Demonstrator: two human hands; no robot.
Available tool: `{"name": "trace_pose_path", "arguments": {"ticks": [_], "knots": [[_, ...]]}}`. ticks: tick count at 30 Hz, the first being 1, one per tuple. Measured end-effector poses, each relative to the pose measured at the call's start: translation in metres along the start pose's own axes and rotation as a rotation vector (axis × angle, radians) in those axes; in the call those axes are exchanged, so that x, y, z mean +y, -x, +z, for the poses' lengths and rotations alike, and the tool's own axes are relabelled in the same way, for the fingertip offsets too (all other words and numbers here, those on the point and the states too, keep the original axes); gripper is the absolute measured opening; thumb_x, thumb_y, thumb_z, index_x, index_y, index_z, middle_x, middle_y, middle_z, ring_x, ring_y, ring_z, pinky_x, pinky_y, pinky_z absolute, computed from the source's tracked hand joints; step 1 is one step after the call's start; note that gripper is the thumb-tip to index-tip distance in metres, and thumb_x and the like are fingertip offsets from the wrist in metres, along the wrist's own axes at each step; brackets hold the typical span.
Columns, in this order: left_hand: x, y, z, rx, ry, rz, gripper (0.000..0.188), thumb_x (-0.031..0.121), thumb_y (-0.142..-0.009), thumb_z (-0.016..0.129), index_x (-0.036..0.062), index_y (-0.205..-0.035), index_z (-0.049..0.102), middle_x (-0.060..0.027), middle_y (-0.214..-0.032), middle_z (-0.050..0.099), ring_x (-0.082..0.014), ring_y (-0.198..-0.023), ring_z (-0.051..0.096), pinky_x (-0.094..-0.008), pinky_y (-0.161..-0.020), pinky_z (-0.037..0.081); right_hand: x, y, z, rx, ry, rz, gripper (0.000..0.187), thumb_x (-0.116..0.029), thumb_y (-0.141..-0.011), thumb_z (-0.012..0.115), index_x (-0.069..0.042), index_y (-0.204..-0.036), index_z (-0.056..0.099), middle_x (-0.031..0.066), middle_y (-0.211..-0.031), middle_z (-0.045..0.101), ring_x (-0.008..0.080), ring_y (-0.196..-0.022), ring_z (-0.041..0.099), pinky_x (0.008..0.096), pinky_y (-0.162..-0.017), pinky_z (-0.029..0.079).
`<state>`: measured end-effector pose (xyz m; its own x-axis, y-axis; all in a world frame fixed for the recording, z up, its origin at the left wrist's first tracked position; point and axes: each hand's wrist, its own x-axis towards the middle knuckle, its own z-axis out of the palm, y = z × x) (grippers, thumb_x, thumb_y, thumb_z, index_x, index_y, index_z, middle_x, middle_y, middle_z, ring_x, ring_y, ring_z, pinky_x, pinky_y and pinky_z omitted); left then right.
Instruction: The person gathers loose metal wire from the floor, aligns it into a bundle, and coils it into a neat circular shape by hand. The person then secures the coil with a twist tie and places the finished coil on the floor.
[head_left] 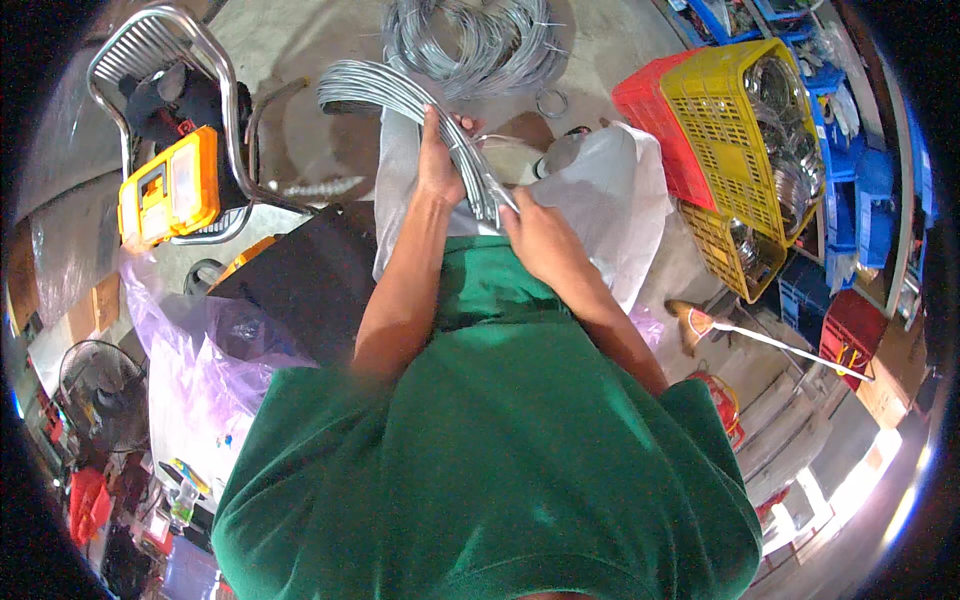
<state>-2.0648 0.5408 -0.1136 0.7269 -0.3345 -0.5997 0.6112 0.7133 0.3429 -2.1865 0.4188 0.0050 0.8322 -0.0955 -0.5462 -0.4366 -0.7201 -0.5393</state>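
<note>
A thick curved bundle of grey wires runs from the upper left down toward my lap. My left hand is wrapped around its middle, thumb up along the strands. Close to the lower end, my right hand grips the same bundle, its fingers partly hidden by the hand itself. The wire ends sit just above my green shirt. Beneath the bundle a white plastic sack spreads out to both sides.
Large loose coils of grey wire lie on the floor ahead. At the right stand a red crate and yellow crates holding coils, near a broom. A metal chair with a yellow-orange case is at the left.
</note>
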Motion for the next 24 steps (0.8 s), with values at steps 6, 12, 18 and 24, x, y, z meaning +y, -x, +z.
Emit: {"name": "trace_pose_path", "arguments": {"ticks": [6,12,18,24], "knots": [[0.008,0.001,-0.007,-0.012,-0.064,-0.058,0.054,0.065,-0.095,0.047,0.0133,-0.085,0.06,-0.0051,-0.079,0.063,-0.0224,-0.081,0.061,-0.0412,-0.076,0.05,0.025,0.025,-0.075,0.158,-0.031,0.058,0.042,-0.038,-0.101,0.049,0.001,-0.116,0.053,0.0331,-0.1,0.064,0.0528,-0.098,0.06,0.056,-0.083,0.047],[-0.012,-0.011,-0.025,0.103,-0.331,0.076,0.067,0.066,-0.095,0.044,0.0034,-0.112,0.06,-0.0109,-0.1,0.066,-0.0271,-0.091,0.06,-0.0422,-0.086,0.048,-0.032,-0.004,-0.092,0.066,-0.479,-0.096,0.042,-0.024,-0.104,0.047,-0.003,-0.14,0.037,0.0104,-0.08,0.056,0.0151,-0.059,0.055,0.0287,-0.05,0.046],[-0.016,-0.007,0.011,-0.008,-0.286,0.001,0.069,0.065,-0.094,0.047,0.001,-0.116,0.058,-0.0126,-0.104,0.064,-0.0258,-0.097,0.058,-0.0416,-0.093,0.044,-0.158,0.011,-0.077,-0.469,-0.375,-0.784,0.049,-0.01,-0.101,0.043,-0.004,-0.147,0.029,0.0157,-0.12,0.053,0.022,-0.088,0.058,0.0329,-0.075,0.05],[-0.009,0.054,0.027,0.124,-0.509,0.032,0.072,0.064,-0.092,0.052,-0.0012,-0.122,0.058,-0.0128,-0.113,0.062,-0.0251,-0.102,0.058,-0.0424,-0.094,0.044,-0.268,0.086,0.056,-0.918,-0.19,-1.581,0.048,-0.014,-0.091,0.049,0.001,-0.136,0.047,0.0274,-0.138,0.048,0.042,-0.129,0.045,0.0478,-0.106,0.039]]}}
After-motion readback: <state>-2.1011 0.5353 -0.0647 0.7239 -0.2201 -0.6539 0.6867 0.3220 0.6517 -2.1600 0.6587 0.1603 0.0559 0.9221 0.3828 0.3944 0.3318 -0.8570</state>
